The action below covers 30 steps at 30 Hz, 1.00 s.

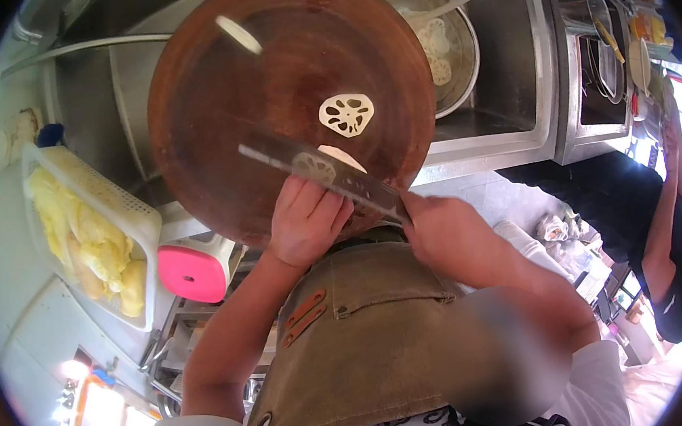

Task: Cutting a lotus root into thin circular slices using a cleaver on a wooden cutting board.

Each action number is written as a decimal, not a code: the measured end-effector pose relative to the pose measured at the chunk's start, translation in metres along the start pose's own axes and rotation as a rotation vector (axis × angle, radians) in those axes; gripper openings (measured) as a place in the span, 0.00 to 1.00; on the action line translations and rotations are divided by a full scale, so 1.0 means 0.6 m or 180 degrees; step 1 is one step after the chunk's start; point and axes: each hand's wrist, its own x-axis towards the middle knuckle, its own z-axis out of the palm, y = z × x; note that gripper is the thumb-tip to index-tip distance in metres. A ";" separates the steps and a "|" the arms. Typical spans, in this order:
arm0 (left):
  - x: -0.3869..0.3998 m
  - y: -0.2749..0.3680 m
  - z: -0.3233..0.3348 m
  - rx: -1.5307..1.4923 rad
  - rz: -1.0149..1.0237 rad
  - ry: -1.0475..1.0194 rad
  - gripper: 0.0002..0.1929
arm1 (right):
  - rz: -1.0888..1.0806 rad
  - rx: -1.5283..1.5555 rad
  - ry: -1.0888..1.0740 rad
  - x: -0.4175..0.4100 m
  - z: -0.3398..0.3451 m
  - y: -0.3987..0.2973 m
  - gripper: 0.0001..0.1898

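Note:
My right hand (pixel 446 234) grips a cleaver (pixel 370 195), its wide blade slanting across a round wooden chopping board (pixel 216 102). Curled at the near side of the blade are the fingers of my left hand (pixel 308 225); whatever lies under them is hidden. A pale lotus root piece (pixel 342 157) shows partly beyond the blade, and a holed pattern appears on the blade's face, likely a reflection. One lotus root slice (pixel 346 116) lies flat on the board past the cleaver. Towards the far left of the board rests a narrow pale piece (pixel 239 34).
A steel bowl (pixel 475 73) with lotus slices in water sits in the sink at right, partly behind the board. At left are a white plastic basket (pixel 150 220) of yellowish food and a pink-lidded container (pixel 191 275). A person in black (pixel 608 202) stands at right.

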 end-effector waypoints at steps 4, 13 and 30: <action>-0.031 -0.016 0.013 -0.0026 -0.0064 -0.0242 0.18 | -0.0165 -0.0165 0.0244 -0.041 0.015 -0.007 0.09; -0.020 -0.010 0.014 0.0068 -0.0076 -0.0110 0.19 | -0.0029 -0.0038 0.0053 -0.043 0.006 -0.012 0.06; 0.009 -0.001 0.005 -0.0086 -0.0011 0.0092 0.14 | -0.0336 0.0110 0.0219 0.070 0.028 0.015 0.08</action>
